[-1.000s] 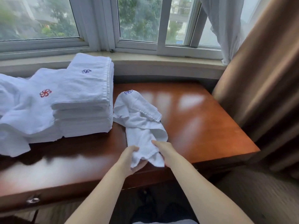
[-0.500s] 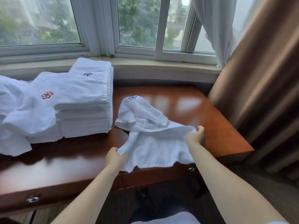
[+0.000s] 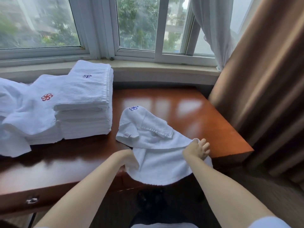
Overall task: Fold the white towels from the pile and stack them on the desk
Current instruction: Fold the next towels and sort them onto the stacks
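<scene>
At the desk's (image 3: 189, 116) front edge, the left hand (image 3: 127, 160) pinches the crumpled towel's (image 3: 158, 155) left side; the right hand (image 3: 196, 149) grips its right fold, fingers splayed. A blue flower emblem (image 3: 133, 108) marks its far end.

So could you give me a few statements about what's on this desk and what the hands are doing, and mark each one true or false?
1. Both hands grip the loose white towel. True: the left hand holds its left edge and the right hand its right edge.
2. The loose towel carries a red emblem. False: its emblem is blue.
3. A stack of folded towels sits on the desk to the left of the loose towel. True.
4. The loose towel lies wholly on the desk. False: its near edge hangs over the front edge.
5. The brown curtain hangs on the left. False: it hangs on the right.
</scene>
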Tool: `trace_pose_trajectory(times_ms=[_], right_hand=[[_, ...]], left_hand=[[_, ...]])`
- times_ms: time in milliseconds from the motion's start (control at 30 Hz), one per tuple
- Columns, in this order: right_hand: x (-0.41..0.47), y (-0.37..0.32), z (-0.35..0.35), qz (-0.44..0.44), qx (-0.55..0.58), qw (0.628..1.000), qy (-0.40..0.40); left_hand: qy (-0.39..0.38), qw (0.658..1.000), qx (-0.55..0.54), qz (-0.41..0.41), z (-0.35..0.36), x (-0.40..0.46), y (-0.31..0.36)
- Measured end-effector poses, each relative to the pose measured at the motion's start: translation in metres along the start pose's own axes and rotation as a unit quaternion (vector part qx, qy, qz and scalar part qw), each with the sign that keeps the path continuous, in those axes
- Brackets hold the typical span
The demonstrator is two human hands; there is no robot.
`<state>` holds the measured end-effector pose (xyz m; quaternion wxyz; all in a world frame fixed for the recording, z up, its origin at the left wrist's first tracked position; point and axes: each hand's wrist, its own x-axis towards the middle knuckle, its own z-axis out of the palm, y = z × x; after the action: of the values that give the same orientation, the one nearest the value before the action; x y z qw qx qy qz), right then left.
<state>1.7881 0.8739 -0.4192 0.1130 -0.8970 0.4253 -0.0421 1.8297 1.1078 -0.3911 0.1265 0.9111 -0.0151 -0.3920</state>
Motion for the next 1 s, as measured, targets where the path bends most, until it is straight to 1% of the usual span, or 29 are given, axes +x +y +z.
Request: trace_pose_trajectory(times_ms=[33, 67, 100, 133, 167, 200, 233, 300, 333, 367, 433, 467, 500, 600, 667, 700, 800, 867, 900, 933, 967, 1000], right_hand=[[-0.002, -0.007, 0.000, -0.039, 0.016, 0.998, 0.035], [-0.005, -0.017, 0.001, -0.096, 0.041, 0.993, 0.052], [-0.009, -0.028, 0.002, -0.164, 0.067, 0.983, 0.041], [-0.013, -0.039, 0.004, -0.233, 0.092, 0.968, 0.003], [-0.018, -0.050, 0.005, -0.292, 0.111, 0.948, -0.056], [-0.024, -0.060, 0.009, -0.339, 0.114, 0.926, -0.118], [-0.029, -0.068, 0.013, -0.376, 0.094, 0.906, -0.167], [-0.035, -0.078, 0.025, -0.420, 0.016, 0.881, -0.217], [-0.035, -0.082, 0.029, -0.427, -0.018, 0.877, -0.220], [-0.034, -0.085, 0.032, -0.426, -0.042, 0.878, -0.213], [-0.029, -0.089, 0.035, -0.416, -0.051, 0.886, -0.200], [-0.028, -0.091, 0.035, -0.410, -0.036, 0.889, -0.198], [-0.027, -0.093, 0.036, -0.406, -0.011, 0.891, -0.201], [-0.024, -0.098, 0.036, -0.413, 0.055, 0.887, -0.201], [-0.022, -0.102, 0.035, -0.402, 0.079, 0.888, -0.209], [-0.022, -0.103, 0.035, -0.391, 0.086, 0.890, -0.217], [-0.028, -0.103, 0.035, -0.362, 0.109, 0.895, -0.239], [-0.033, -0.100, 0.035, -0.362, 0.123, 0.890, -0.247], [-0.034, -0.096, 0.033, -0.368, 0.125, 0.888, -0.246], [-0.035, -0.093, 0.032, -0.379, 0.121, 0.885, -0.242], [-0.035, -0.090, 0.031, -0.392, 0.113, 0.881, -0.240], [-0.035, -0.089, 0.028, -0.400, 0.108, 0.878, -0.241]], left_hand=[[0.006, 1.000, -0.012, 0.014, -0.004, 0.000, 0.004], [0.038, 0.998, -0.041, 0.031, -0.006, 0.002, 0.007], [0.090, 0.992, -0.084, 0.040, -0.006, 0.006, 0.007], [0.156, 0.980, -0.121, 0.037, -0.006, 0.011, 0.004], [0.211, 0.965, -0.150, 0.035, -0.005, 0.016, 0.000], [0.247, 0.953, -0.171, 0.033, -0.005, 0.021, -0.006], [0.267, 0.944, -0.189, 0.032, -0.005, 0.026, -0.011], [0.271, 0.937, -0.221, 0.029, -0.009, 0.034, -0.018], [0.265, 0.940, -0.214, 0.028, -0.012, 0.039, -0.020], [0.253, 0.950, -0.180, 0.026, -0.015, 0.044, -0.022], [0.221, 0.971, -0.092, 0.011, -0.020, 0.057, -0.026], [0.215, 0.974, -0.065, 0.009, -0.024, 0.062, -0.027], [0.223, 0.973, -0.063, 0.006, -0.029, 0.068, -0.027], [0.293, 0.953, -0.078, -0.007, -0.050, 0.077, -0.017], [0.302, 0.947, -0.107, -0.026, -0.061, 0.079, -0.005], [0.296, 0.946, -0.128, -0.017, -0.062, 0.078, -0.003], [0.226, 0.947, -0.220, 0.063, -0.049, 0.072, -0.015], [0.189, 0.950, -0.227, 0.103, -0.037, 0.070, -0.026], [0.181, 0.949, -0.234, 0.107, -0.035, 0.069, -0.027], [0.183, 0.942, -0.262, 0.106, -0.034, 0.064, -0.026], [0.185, 0.926, -0.315, 0.099, -0.036, 0.058, -0.023], [0.176, 0.899, -0.389, 0.099, -0.040, 0.052, -0.020]])
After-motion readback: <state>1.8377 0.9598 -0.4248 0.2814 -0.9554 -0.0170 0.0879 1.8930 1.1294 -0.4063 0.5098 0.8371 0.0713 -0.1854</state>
